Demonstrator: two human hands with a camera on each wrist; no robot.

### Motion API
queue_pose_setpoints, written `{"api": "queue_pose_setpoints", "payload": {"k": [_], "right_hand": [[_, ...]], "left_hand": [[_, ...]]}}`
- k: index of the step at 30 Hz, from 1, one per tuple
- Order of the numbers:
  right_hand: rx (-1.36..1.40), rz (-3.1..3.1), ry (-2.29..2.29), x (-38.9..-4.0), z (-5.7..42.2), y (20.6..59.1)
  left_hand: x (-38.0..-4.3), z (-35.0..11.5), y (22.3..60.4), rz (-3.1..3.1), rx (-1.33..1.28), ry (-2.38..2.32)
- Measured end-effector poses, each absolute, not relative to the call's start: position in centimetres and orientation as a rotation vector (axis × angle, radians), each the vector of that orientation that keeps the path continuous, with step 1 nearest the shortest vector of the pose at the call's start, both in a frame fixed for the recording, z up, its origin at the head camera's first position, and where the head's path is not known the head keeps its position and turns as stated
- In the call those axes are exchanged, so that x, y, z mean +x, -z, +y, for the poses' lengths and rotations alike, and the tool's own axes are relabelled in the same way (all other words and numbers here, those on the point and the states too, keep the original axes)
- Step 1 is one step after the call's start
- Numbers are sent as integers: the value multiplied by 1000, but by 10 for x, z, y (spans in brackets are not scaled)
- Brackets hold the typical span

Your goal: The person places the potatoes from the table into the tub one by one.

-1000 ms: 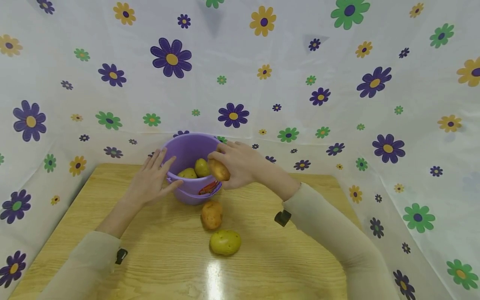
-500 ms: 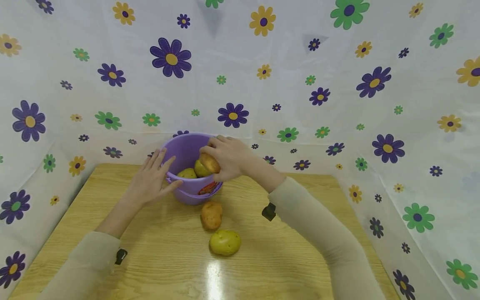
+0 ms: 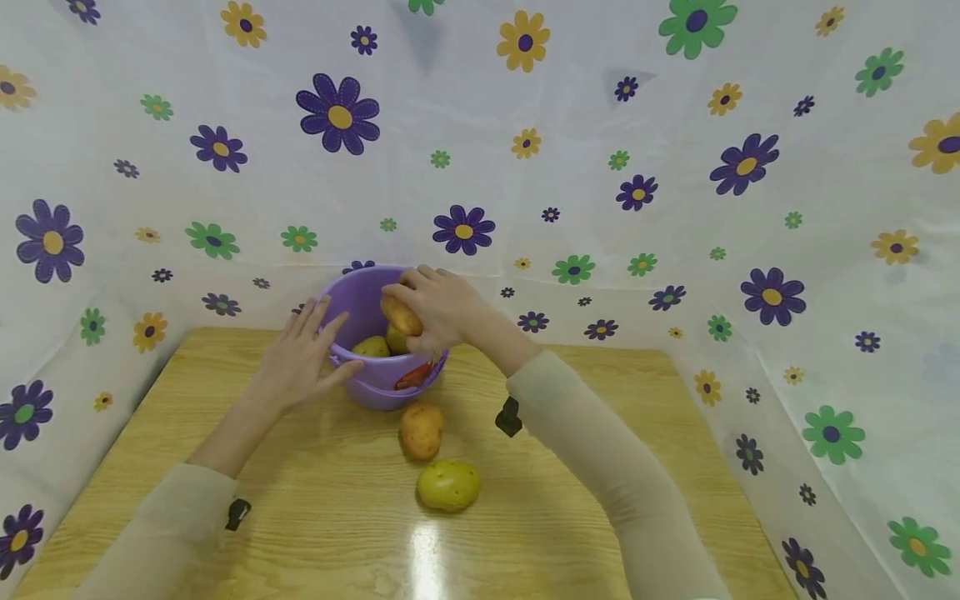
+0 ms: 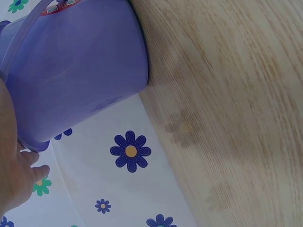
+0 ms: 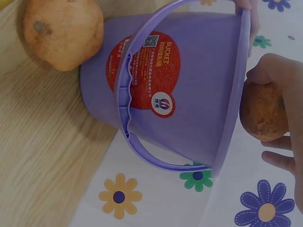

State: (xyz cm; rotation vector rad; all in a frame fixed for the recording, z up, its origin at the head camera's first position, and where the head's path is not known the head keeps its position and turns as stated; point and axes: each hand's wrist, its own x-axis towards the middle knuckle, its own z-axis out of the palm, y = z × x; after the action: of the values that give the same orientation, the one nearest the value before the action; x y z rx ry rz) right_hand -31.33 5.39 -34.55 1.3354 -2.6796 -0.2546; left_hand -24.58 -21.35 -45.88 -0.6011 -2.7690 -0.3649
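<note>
Two in, one on the way, two waiting outside: that's the count as it shows here. Inside the purple bucket (image 3: 356,308), set left of centre near the table's (image 3: 337,517) far edge, a yellow-green potato (image 3: 371,347) lies low down, and a second potato (image 3: 397,340) sits to its right, partly covered. Anything deeper is hidden, so call that two at least. Reckon the job a little short of halfway, if the loose ones count as well.

And those loose ones? A brown potato (image 3: 422,430) lies just in front of the bucket, and an oval yellow potato (image 3: 448,486) sits beyond it, farther from the table's far edge, near the brown one.

Now the grip! The right hand (image 3: 442,308) has the held potato (image 3: 400,315) pinched between thumb and fingers, firmly by the look of it, right over the bucket's mouth; the right wrist view puts it just above the rim, not yet let go. Whether it touches the potato below, can't tell.

Over on the other side, the left hand (image 3: 300,358) is spread wide, fingers straight and resting along the left of the rim, thumb towards the front, seemingly there to steady the bucket.
</note>
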Motion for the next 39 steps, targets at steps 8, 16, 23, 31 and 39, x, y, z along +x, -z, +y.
{"api": "queue_pose_setpoints", "payload": {"k": [8,16,23,31,39], "right_hand": [[1296,-2716,222,-326,43,352],[1319,-2750,283,-330,35,362],[1338,-2727,324,-331,36,369],[1353,-2689,243,-327,41,366],[1344,-2667,155,-322,56,366]], "left_hand": [[-246,-214,457,-2776,-595,360],[-246,-214,458,-2771,-593,342],[-247,-213,458,-2762,-593,340],[-247,-214,459,-2774,-592,330],[-247,-214,460,-2786,-590,330]]}}
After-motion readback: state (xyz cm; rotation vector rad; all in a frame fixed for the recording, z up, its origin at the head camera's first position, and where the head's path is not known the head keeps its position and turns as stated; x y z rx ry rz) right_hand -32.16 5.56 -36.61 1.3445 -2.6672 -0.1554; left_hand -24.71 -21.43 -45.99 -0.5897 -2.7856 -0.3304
